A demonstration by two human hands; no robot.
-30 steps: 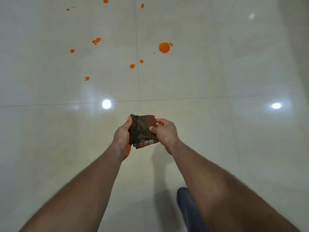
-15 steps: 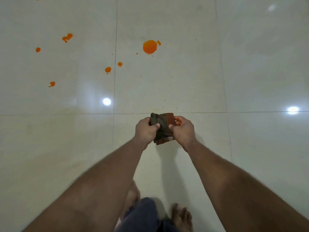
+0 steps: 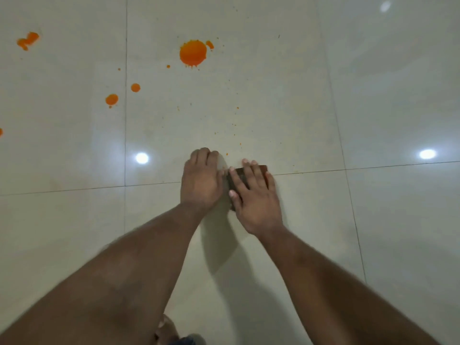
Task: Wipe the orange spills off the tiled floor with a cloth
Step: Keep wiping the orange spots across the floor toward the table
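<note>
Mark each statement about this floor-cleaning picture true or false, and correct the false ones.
1. The right hand lies flat on the dark cloth with its fingers straight. True.
2. The cloth is covering the largest orange splash. False: the splash lies bare on the floor, well ahead of the cloth.
3. The cloth sits about on a grout line between tiles. True.
4. The left hand is held high in the air, far from the cloth. False: it is down by the floor right beside the cloth.
5. All orange marks are gone from the tiled floor. False: several drops, such as one to the left, remain.
</note>
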